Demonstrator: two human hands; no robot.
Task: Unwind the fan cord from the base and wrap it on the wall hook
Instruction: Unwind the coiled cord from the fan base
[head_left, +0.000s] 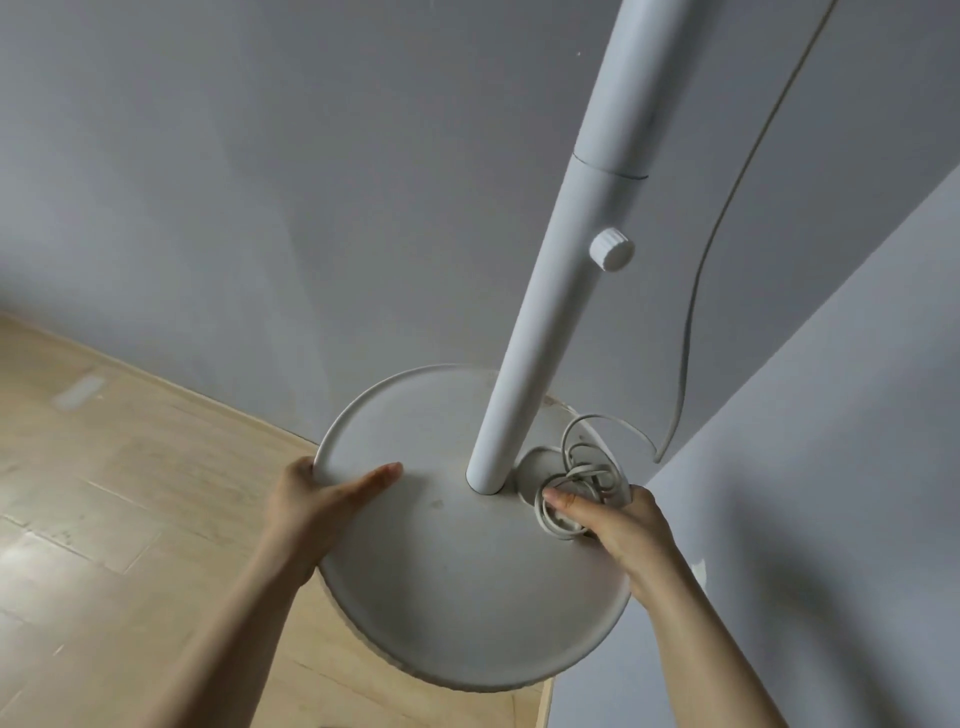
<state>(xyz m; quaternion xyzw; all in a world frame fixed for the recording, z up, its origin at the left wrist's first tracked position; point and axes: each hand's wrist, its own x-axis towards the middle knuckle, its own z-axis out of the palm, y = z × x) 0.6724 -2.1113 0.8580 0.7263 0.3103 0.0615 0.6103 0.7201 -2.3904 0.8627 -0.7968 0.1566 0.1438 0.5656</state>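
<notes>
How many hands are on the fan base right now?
2. The left hand grips the rim of the fan base at its left edge; the right hand is at the coiled cord beside the pole.

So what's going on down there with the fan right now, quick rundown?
Left hand gripping base rim. Right hand pinching cord, mostly coiled beside pole. Wall hook not in view. Nothing blocking.

Standing in a wall corner: round fan base (457, 597), walls (831, 467) closing in behind and on right. Rising from base centre and blocking straight reach across: pole (540, 322). Crowding the narrow gap right of pole: tangled cord (582, 478). Lying open on left: wooden floor (130, 493).
</notes>
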